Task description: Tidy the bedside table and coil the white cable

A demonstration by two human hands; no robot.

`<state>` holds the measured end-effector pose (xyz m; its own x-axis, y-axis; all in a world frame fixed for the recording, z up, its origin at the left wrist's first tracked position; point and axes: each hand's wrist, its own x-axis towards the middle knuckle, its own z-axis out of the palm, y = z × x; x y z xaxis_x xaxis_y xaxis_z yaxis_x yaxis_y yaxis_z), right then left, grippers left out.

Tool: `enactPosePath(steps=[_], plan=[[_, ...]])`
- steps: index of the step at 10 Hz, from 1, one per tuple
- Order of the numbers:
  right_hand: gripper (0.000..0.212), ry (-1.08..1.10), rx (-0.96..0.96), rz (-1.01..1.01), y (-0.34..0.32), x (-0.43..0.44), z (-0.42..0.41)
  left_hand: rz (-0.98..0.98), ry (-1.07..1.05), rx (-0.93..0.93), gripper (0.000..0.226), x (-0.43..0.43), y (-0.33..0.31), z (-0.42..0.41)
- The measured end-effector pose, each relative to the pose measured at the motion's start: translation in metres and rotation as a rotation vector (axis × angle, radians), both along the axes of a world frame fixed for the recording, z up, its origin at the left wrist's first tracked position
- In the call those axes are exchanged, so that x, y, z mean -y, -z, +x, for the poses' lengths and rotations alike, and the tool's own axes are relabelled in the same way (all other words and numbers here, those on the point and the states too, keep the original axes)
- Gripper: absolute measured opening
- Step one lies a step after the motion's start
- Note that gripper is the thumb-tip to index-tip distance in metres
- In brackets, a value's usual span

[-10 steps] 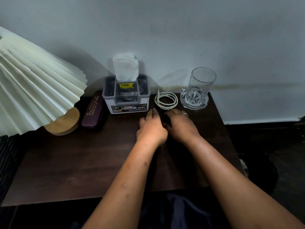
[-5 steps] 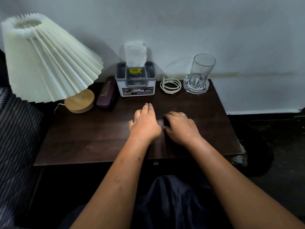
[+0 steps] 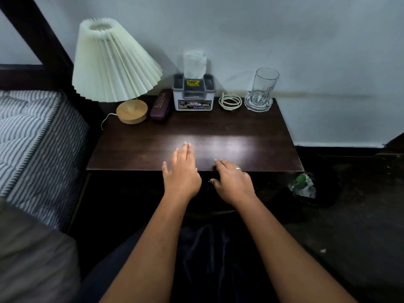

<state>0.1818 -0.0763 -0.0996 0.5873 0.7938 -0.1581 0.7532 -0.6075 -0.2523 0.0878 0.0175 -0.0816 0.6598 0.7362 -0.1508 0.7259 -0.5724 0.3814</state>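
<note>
Two bare forearms are stretching forward from the bottom of the view, over dark clothing. The left hand (image 3: 181,171) is lying flat with its fingers straight and close together, the fingertips over the front part of the dark wooden bedside table (image 3: 142,147). It is holding nothing. It is not clear whether the palm is touching the wood.

Just beside it, the right hand (image 3: 232,180), wearing a ring (image 3: 238,169), is sitting at the table's front edge. Its fingers are loosely bent and slightly apart, and it too is holding nothing.

At the far edge of the table, against the wall, a row of things is standing. From left to right:
- a lamp (image 3: 113,62) with a pleated cream shade on a round wooden base
- a dark case (image 3: 160,104) lying just beside the base
- a grey and white tissue box (image 3: 193,95)
- the white cable (image 3: 230,102), lying coiled in a small loop between the box and the glass
- a clear glass (image 3: 263,86) standing on a clear coaster (image 3: 258,104)

The cable is well apart from both hands. Striped bedding (image 3: 32,138) is showing at the left.
</note>
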Motion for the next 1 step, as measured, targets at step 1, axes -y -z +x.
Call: enactPosePath(steps=[1], plan=[[0.065, 0.006, 0.052, 0.087, -0.0180, 0.0248, -0.0288, 0.065, 0.014, 0.028, 0.066, 0.0232, -0.0119, -0.0283]])
